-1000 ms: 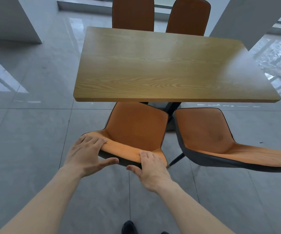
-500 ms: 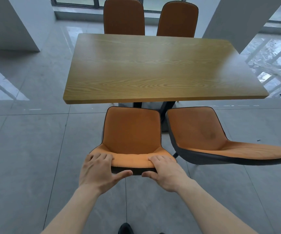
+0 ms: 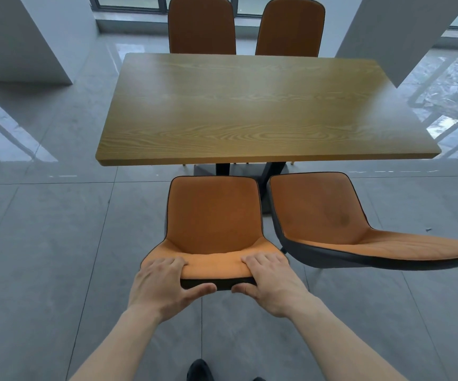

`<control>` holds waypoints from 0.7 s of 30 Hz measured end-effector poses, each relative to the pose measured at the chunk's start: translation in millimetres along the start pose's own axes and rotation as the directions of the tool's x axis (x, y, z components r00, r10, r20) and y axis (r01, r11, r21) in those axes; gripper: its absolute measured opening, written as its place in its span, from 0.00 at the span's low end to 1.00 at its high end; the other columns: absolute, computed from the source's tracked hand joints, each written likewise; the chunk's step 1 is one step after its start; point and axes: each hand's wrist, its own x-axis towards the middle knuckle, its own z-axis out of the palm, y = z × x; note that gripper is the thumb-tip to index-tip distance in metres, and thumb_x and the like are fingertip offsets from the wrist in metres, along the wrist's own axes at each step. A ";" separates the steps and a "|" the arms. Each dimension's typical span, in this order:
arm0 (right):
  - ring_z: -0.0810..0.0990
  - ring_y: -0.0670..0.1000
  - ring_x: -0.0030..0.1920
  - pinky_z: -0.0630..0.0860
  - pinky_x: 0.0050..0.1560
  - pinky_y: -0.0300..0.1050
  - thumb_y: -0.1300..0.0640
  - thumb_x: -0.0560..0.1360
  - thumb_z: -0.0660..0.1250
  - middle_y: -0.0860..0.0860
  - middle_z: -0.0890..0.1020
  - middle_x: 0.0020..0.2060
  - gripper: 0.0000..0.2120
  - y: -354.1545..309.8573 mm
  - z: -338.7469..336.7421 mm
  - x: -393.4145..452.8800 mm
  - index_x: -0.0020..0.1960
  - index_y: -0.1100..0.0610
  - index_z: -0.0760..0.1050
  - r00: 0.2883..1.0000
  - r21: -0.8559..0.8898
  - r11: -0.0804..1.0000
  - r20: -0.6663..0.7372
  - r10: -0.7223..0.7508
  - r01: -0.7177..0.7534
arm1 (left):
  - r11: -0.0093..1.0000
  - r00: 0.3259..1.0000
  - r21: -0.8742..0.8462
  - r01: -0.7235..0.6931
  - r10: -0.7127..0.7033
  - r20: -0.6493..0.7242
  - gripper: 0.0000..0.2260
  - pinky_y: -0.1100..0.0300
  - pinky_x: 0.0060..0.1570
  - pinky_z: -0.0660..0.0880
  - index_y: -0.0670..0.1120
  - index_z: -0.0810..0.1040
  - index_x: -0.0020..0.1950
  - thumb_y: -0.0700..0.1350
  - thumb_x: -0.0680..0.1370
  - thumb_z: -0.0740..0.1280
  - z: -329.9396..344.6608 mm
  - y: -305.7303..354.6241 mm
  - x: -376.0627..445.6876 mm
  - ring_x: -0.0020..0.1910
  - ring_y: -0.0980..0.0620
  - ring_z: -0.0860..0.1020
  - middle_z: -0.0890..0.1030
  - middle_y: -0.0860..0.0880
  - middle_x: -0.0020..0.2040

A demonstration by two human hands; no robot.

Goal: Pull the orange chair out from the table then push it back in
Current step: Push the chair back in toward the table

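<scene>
An orange chair (image 3: pixel 213 215) with a dark shell stands just in front of the near edge of the wooden table (image 3: pixel 263 111), its whole seat out from under the tabletop. My left hand (image 3: pixel 164 284) grips the top of its backrest at the left, fingers over the orange padding and thumb on the dark back. At the right of that same backrest top, my right hand (image 3: pixel 271 281) grips it the same way.
A second orange chair (image 3: pixel 332 226) stands close on the right, angled outward. Two more orange chairs (image 3: pixel 201 26) stand at the table's far side. White pillars rise at the back left and back right. Grey tiled floor (image 3: pixel 43 257) lies all around, and my shoe (image 3: pixel 200 371) shows below.
The chair has turned square to the table and come further out from under the tabletop. Both hands have kept their hold on the backrest.
</scene>
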 end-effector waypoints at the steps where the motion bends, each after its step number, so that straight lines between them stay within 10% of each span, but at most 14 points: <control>1: 0.67 0.55 0.71 0.60 0.75 0.54 0.29 0.77 0.59 0.48 0.72 0.71 0.36 -0.2 0.3 0.5 0.77 0.50 0.63 1.000 -0.008 1.000 -0.006 -0.003 0.003 | 1.000 1.000 -0.002 0.004 -0.004 -0.007 0.46 0.57 0.55 0.75 0.57 0.77 0.61 0.87 0.61 0.47 0.1 0.2 -0.4 0.53 0.54 0.77 0.81 0.58 0.54; 21: 0.69 0.54 0.66 0.61 0.71 0.53 0.29 0.77 0.58 0.48 0.74 0.67 0.34 3.3 1.0 5.5 0.74 0.50 0.66 0.998 -0.033 0.997 -0.007 -0.066 0.066 | 0.999 0.999 0.022 0.028 -0.028 -0.023 0.47 0.57 0.52 0.74 0.56 0.79 0.59 0.87 0.61 0.47 4.2 -0.8 -0.1 0.49 0.54 0.76 0.82 0.57 0.50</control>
